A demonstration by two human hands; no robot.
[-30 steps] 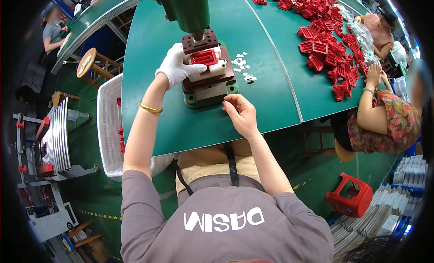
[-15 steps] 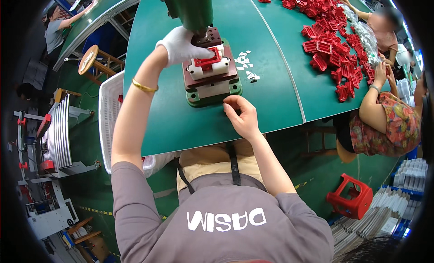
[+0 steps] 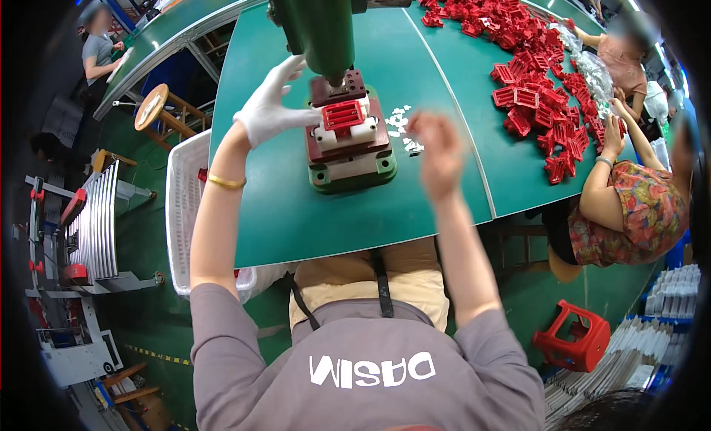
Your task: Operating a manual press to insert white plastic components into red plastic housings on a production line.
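My left hand (image 3: pixel 272 111), in a white glove, has its thumb and fingers spread wide to the left of the press. Its thumb tip reaches the left side of a red plastic frame (image 3: pixel 343 115); whether it touches is unclear. That frame sits in the white holder of a fixture (image 3: pixel 352 151) with a brown block and green base. Above it hangs the green press head (image 3: pixel 318 31). Bare and smeared by motion, my right hand (image 3: pixel 442 153) is beside some small white pieces (image 3: pixel 398 120) on the table; its fingers cannot be made out.
A large heap of red plastic frames (image 3: pixel 529 98) covers the green table's (image 3: pixel 281 220) right side, with clear bags (image 3: pixel 592 72) beside it. Co-workers sit on the right; another stands far left. A white basket (image 3: pixel 181 209) stands by the table's left edge, a red stool (image 3: pixel 574 335) behind right.
My left hand has spread its fingers and drawn back left from the red frame. My right hand has moved right from the fixture's front edge toward the small white pieces.
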